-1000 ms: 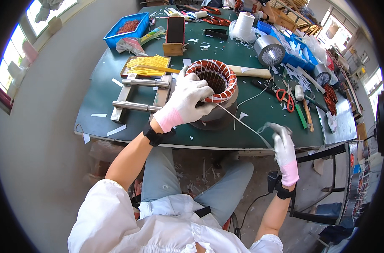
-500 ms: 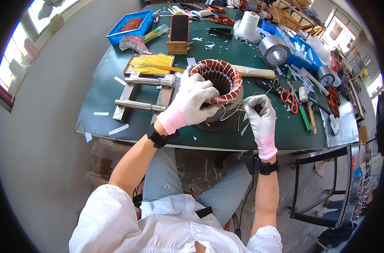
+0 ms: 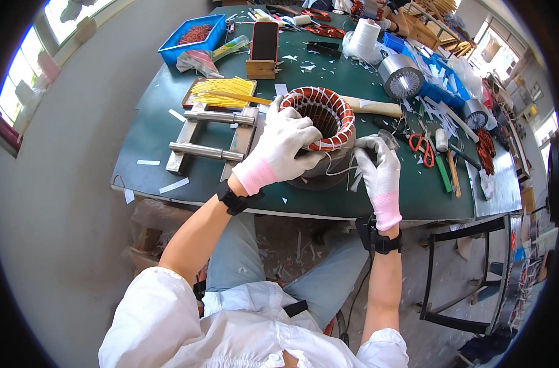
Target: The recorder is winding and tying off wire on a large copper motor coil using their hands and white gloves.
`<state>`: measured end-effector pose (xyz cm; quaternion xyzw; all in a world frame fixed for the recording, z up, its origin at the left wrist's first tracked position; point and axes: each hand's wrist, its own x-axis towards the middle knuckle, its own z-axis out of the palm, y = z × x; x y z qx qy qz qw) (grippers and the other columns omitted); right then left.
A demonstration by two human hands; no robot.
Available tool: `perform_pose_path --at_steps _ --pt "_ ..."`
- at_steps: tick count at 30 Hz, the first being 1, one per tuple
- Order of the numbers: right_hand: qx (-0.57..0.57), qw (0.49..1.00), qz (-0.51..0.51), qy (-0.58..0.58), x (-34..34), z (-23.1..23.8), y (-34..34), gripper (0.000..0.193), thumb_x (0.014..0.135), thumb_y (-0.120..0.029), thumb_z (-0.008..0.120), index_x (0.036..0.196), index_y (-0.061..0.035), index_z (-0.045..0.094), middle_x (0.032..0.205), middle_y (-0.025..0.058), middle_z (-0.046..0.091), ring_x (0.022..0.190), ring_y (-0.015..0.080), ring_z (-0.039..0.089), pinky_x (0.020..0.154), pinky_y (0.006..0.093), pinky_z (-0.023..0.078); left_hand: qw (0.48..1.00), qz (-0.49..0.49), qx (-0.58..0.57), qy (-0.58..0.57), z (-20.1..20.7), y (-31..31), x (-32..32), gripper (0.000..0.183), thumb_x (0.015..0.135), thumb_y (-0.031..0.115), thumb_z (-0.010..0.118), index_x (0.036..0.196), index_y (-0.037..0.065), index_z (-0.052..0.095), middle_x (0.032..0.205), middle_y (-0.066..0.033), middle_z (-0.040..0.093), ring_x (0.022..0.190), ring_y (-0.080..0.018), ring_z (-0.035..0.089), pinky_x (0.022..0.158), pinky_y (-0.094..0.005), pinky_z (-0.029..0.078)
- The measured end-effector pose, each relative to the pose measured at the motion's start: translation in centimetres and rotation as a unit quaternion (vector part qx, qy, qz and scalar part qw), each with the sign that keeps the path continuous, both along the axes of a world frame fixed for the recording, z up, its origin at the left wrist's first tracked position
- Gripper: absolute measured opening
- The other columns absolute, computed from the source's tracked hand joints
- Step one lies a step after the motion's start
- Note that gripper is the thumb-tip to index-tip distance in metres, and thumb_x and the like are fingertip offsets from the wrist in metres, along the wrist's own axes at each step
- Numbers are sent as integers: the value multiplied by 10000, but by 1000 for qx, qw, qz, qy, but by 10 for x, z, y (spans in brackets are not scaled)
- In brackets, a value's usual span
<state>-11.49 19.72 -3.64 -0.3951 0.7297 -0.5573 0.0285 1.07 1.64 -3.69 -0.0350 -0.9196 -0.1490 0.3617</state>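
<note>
A round motor stator with copper windings and white lacing stands upright on the green table. My left hand, in a white glove, grips the stator's near left side. My right hand, gloved too, is against the stator's right side, pinching a thin white cord that runs to the windings.
Left of the stator lies a metal roller frame and a tray of yellow strips. Red-handled scissors, a green-handled tool, a wooden mallet handle, tape rolls, a thread spool, a phone on a wooden stand and a blue bin lie around.
My right hand came up from beyond the table's front edge to the stator's right side, drawing the cord in. My left hand stayed on the stator.
</note>
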Motion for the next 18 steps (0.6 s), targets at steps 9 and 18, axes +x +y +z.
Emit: perform_pose_path --at_steps 9,18 --pt "-17 994 -22 110 48 2 -19 257 800 -71 702 1044 -73 620 934 84 616 785 258 615 727 384 524 1000 14 -7 22 -3 1 -1 177 677 240 732 792 125 663 760 -10 577 870 -253 551 1082 -645 218" --pt "7 849 45 527 45 24 -27 279 763 -238 740 1019 -181 646 1061 83 547 993 288 557 824 408 489 997 45 -47 33 -12 -1 -5 169 673 218 700 790 121 628 775 -8 556 864 -256 536 1090 -621 231"
